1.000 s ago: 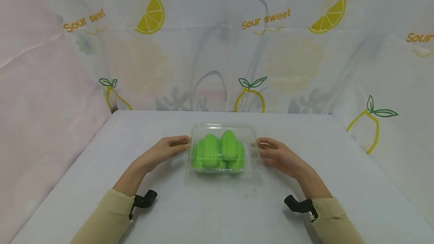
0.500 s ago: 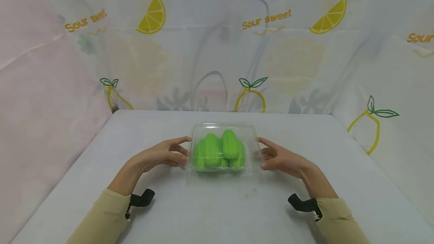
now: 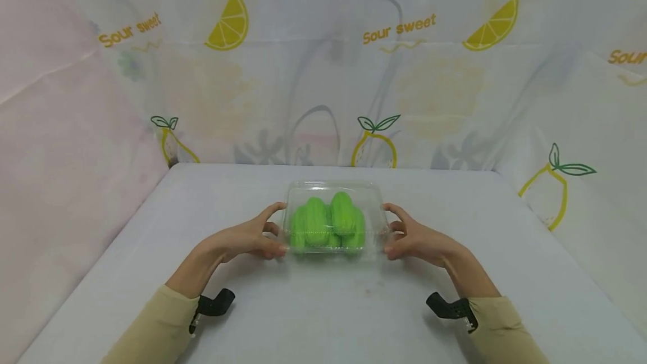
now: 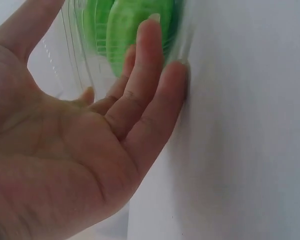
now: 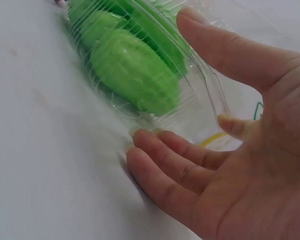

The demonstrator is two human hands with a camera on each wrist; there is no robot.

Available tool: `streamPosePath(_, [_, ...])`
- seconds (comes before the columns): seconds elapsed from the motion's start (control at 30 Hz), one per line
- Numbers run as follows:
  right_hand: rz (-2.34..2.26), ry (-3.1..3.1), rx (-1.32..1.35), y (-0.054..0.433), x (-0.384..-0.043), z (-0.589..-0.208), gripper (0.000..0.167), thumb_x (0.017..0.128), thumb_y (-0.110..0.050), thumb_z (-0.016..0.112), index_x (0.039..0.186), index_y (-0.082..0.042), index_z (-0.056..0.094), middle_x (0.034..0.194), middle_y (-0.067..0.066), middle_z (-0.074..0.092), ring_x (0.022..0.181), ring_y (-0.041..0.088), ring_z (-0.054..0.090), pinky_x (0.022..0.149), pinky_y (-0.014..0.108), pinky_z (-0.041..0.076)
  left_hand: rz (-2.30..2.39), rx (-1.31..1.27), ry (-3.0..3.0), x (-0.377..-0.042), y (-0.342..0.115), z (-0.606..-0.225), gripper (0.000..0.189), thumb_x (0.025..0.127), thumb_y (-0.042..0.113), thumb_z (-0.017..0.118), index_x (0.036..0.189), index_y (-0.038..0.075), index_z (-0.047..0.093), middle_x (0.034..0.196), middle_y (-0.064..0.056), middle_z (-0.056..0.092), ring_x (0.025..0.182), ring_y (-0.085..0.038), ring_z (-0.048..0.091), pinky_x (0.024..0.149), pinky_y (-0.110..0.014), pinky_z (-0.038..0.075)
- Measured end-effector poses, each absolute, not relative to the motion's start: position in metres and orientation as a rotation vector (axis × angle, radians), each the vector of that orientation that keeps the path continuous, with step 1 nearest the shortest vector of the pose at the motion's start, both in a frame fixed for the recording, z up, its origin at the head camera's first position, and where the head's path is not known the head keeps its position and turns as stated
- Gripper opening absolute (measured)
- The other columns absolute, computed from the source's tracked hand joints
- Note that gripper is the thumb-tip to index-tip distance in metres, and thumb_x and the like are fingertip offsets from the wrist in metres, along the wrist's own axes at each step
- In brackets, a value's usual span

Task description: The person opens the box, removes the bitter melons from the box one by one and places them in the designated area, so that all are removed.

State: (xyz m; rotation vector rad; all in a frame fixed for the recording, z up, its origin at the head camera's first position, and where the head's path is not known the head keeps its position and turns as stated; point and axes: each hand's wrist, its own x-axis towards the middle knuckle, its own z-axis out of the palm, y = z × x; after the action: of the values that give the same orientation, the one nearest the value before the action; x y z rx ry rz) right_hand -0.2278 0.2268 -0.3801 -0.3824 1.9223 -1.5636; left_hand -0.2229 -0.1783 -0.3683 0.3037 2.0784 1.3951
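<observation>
White fabric backdrop (image 3: 318,77) with lemon prints; three printed inscriptions, rounded orange lettering.
1. Left orange inscription (image 3: 130,31): "Sour sweet", slanting up to the right, left of a yellow lemon-wedge print (image 3: 228,21).
2. Central orange inscription (image 3: 399,29): "Sour sweet", slanting likewise, above a wavy yellow line (image 3: 403,46).
3. Right orange inscription (image 3: 628,57): "Sour", set lower, at the right edge of the head view.

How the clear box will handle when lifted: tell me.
The clear box probably flexes, since its walls look thin and ribbed. Its glossy surface may feel slippery. The green pieces inside might slide, with open space beside them.
</observation>
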Motion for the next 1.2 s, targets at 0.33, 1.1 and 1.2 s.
streamPosePath(0.33, [-1.68, 1.907, -0.277, 0.215, -0.225, -0.379, 0.097, 0.084, -0.002, 0.072, 0.153, -0.022, 0.007, 0.102, 0.008, 0.058, 0.071, 0.014, 0.058, 0.064, 0.029, 0.055, 1.575, 0.264, 1.996, -0.225, -0.171, -0.376, 0.101, 0.083, 0.011, 0.079, 0.154, 0.021, 0.009, 0.107, -0.009, 0.047, 0.091, -0.018, 0.067, 0.084, -0.029, 0.057])
streamPosePath(1.1, [-1.778, 1.887, -0.261, 0.216, -0.225, -0.38, 0.09, 0.087, 0.003, 0.066, 0.155, -0.013, 0.009, 0.074, -0.003, 0.053, 0.059, 0.009, 0.053, 0.056, 0.023, 0.052, 1.632, 0.218, 2.053, -0.228, -0.164, -0.375, 0.096, 0.082, 0.009, 0.077, 0.154, 0.016, 0.014, 0.079, -0.001, 0.056, 0.074, -0.014, 0.061, 0.076, -0.028, 0.058])
streamPosePath(1.2, [-1.814, 1.837, -0.258, 0.216, -0.227, -0.383, 0.088, 0.087, 0.004, 0.065, 0.153, -0.014, 0.011, 0.073, -0.004, 0.053, 0.061, 0.009, 0.054, 0.056, 0.022, 0.052, 1.619, 0.215, 2.065, -0.229, -0.165, -0.376, 0.096, 0.081, 0.012, 0.079, 0.154, 0.017, 0.016, 0.077, 0.0, 0.055, 0.073, -0.013, 0.058, 0.074, -0.027, 0.056])
